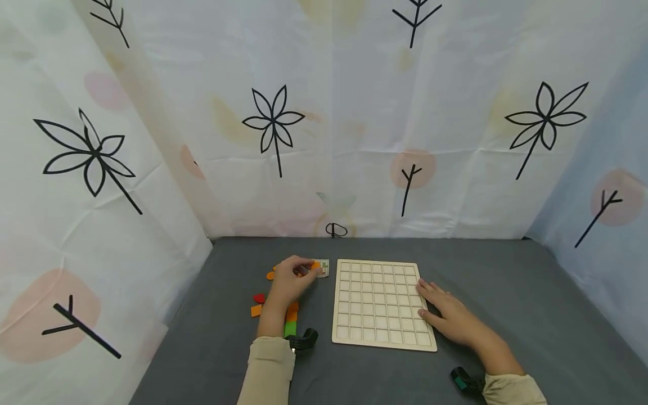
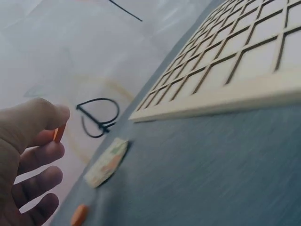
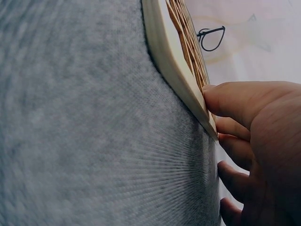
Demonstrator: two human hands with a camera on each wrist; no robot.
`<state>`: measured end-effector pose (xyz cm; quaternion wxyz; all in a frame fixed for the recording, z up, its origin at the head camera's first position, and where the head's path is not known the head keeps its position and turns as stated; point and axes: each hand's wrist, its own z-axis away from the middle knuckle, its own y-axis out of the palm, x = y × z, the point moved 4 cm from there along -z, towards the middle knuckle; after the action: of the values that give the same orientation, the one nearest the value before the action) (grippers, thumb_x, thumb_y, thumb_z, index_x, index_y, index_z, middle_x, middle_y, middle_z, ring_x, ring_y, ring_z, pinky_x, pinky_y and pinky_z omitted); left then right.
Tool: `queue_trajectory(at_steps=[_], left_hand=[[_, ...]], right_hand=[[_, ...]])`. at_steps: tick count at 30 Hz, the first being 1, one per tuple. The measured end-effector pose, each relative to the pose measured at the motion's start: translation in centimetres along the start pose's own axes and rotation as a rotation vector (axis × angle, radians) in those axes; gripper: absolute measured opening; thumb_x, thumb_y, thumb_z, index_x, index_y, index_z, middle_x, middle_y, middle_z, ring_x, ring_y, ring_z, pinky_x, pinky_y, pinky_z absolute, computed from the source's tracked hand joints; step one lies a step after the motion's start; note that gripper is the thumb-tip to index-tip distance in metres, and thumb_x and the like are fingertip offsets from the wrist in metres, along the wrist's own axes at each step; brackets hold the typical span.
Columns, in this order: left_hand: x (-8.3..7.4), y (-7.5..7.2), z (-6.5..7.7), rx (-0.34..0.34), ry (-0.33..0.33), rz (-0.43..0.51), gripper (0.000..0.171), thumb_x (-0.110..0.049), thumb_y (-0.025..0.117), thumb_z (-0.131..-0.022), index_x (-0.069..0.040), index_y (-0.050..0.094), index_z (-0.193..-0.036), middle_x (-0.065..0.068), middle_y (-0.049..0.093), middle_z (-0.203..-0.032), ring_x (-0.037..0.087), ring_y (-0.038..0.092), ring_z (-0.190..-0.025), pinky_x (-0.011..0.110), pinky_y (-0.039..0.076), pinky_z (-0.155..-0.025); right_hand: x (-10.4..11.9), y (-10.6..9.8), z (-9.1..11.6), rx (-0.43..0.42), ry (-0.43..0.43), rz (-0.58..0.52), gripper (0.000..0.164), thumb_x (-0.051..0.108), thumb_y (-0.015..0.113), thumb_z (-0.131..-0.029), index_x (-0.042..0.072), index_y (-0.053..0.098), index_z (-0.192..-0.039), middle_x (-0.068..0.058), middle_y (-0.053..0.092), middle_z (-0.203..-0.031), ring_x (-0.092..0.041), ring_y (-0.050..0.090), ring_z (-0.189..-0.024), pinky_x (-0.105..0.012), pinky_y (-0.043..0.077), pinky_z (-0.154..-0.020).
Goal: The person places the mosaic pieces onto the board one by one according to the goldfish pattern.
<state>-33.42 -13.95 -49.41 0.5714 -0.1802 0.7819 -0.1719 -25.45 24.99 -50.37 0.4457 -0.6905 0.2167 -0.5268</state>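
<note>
My left hand [image 1: 289,284] pinches a small orange piece [image 2: 59,133] between thumb and index finger, above the table. Just beyond those fingertips lies a small printed card [image 1: 325,269] with coloured patches. A pale wooden grid board [image 1: 373,310] with square cells lies flat to the right of this hand, its cells bare. My right hand [image 1: 450,315] rests at the board's right edge with its fingers extended. In the right wrist view, the thumb [image 3: 225,98] touches the board's rim, and the other fingers are partly hidden behind it.
Around the left forearm lie loose coloured pieces: a red one [image 1: 259,298], an orange square [image 1: 256,311], a green one [image 1: 291,328] and others partly covered by the arm. The grey tabletop [image 1: 506,292] meets a patterned white curtain [image 1: 354,112] at the back and sides.
</note>
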Motion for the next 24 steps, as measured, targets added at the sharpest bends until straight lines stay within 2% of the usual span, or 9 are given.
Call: queue_trajectory(at_steps=[5,10,17,24], left_hand=[[0.1,2.1,0.1,0.014,-0.006,0.011,0.021,-0.02,0.085,-0.092,-0.013,0.082,-0.111,0.005,0.073,-0.101,0.013,0.061,-0.081,0.027,0.054,-0.074],[-0.5,3.7,0.5,0.083,0.013,-0.035,0.023,-0.021,0.083,-0.094,-0.012,0.08,-0.115,0.005,0.071,-0.103,0.013,0.057,-0.08,0.028,0.051,-0.073],[-1.3,5.3,0.7,0.171,0.044,-0.097,0.024,-0.025,0.081,-0.096,-0.011,0.081,-0.116,0.005,0.07,-0.105,0.014,0.056,-0.079,0.029,0.05,-0.071],[-1.4,6.4,0.9,0.198,0.085,-0.17,0.023,-0.024,0.081,-0.095,-0.01,0.081,-0.114,0.004,0.071,-0.104,0.014,0.06,-0.085,0.032,0.053,-0.078]], right_hand=[[0.0,-0.2,-0.1,-0.003,-0.002,0.012,0.068,0.036,0.061,-0.108,0.0,0.041,-0.162,-0.024,0.032,-0.171,-0.055,0.028,-0.156,-0.078,0.022,-0.119],[-0.1,-0.2,-0.1,-0.001,0.003,0.014,0.069,0.038,0.061,-0.108,0.001,0.04,-0.163,-0.022,0.032,-0.172,-0.054,0.027,-0.156,-0.076,0.022,-0.12],[-0.2,-0.1,-0.1,-0.002,0.013,0.017,0.069,0.039,0.061,-0.108,0.002,0.041,-0.163,-0.022,0.032,-0.172,-0.053,0.028,-0.157,-0.075,0.022,-0.121],[0.0,0.0,0.1,-0.003,0.013,0.013,0.068,0.037,0.062,-0.108,0.002,0.041,-0.162,-0.022,0.032,-0.171,-0.053,0.028,-0.157,-0.075,0.022,-0.12]])
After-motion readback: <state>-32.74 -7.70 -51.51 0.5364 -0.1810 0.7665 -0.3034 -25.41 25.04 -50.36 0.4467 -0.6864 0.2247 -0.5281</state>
